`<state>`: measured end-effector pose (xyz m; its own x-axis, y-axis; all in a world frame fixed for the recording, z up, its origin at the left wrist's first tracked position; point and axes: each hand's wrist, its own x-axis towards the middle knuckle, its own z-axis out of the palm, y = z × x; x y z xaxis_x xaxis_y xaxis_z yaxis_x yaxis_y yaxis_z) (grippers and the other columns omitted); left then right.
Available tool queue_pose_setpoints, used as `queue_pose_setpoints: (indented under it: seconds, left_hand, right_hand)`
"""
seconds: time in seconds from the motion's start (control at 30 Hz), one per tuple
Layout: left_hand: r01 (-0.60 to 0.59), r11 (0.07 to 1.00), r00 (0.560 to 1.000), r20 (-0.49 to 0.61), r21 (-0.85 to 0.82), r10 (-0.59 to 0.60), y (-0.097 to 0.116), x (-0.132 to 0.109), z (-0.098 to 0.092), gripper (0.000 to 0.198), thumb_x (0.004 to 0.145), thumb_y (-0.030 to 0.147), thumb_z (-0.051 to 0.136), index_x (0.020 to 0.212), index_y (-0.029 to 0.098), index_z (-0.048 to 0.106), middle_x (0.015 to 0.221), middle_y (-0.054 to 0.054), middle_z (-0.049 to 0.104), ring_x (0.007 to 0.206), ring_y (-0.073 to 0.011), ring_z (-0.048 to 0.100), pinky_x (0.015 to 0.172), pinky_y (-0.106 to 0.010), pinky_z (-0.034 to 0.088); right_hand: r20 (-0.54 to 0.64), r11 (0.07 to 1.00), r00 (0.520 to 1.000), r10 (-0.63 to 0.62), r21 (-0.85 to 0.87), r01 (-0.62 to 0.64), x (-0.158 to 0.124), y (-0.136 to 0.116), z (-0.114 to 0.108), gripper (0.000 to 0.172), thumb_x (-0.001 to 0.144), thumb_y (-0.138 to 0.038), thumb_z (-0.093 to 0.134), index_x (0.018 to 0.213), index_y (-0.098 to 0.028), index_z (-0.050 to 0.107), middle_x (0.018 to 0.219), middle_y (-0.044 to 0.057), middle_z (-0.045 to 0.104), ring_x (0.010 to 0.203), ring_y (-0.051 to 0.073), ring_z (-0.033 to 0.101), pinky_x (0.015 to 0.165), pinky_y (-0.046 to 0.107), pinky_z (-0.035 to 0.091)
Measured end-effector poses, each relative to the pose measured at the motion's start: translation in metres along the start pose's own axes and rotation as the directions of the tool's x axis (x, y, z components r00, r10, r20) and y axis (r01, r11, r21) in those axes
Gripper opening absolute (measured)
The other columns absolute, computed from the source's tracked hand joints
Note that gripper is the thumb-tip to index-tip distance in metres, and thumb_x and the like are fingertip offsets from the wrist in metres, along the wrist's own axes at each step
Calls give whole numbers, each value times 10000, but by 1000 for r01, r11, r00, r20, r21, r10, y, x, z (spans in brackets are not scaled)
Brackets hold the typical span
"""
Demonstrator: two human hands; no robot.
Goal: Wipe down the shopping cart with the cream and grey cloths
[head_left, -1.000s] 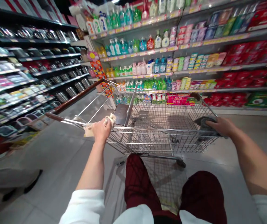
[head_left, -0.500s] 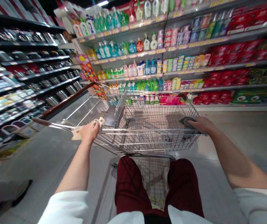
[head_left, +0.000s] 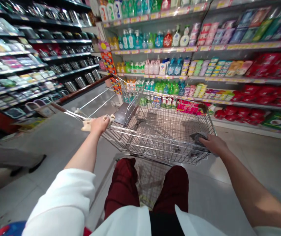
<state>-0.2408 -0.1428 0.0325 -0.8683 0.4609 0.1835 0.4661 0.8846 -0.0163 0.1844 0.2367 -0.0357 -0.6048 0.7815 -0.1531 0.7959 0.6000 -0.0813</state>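
My left hand (head_left: 99,125) grips a crumpled cream cloth (head_left: 87,126) against a chrome side rail of a wire shopping cart (head_left: 160,144). My right hand (head_left: 213,146) presses a grey cloth (head_left: 198,138) onto the cart's near right rim. The basket holds no goods that I can see. A brown handle bar (head_left: 81,90) runs along the cart's left end. My dark red trousers (head_left: 121,186) and white sleeve (head_left: 62,203) fill the bottom of the view.
Shelves of bottled liquids and packaged goods (head_left: 175,62) line the right side. Metal pots and boxed goods fill the shelves (head_left: 44,55) on the left. Between them lies a tiled floor (head_left: 44,164). A person's grey-trousered leg (head_left: 12,155) stands at the far left.
The view has rolled and dropped, so the shelves now slope the other way. My left sleeve shows more. My right hand sits lower and closer to the cart's middle, still on the grey cloth.
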Motion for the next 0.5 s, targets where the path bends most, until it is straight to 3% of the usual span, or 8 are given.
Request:
queue_pose_setpoints:
  seconds: [0.23, 0.5]
  left_hand:
    - [-33, 999, 999, 15, 2, 32, -1, -6, -3, 549, 958, 444, 235, 1136, 199, 693, 1189, -158, 717, 1087, -351, 655, 833, -381, 416]
    - [-90, 996, 996, -22, -8, 90, -5, -6, -2, 569, 985, 437, 193, 1047, 188, 701, 1090, -160, 745, 1034, -330, 676, 843, -384, 415]
  right_hand:
    - [19, 1000, 1000, -2, 2, 2, -2, -1, 1, 549, 933, -541, 309, 1151, -179, 661, 1168, 158, 696, 1053, 322, 652, 825, 396, 500]
    - [-5, 995, 996, 92, 43, -92, -10, -6, 0, 595, 950, -537, 287, 1270, -148, 604, 1226, 195, 667, 1109, 334, 626, 827, 372, 453]
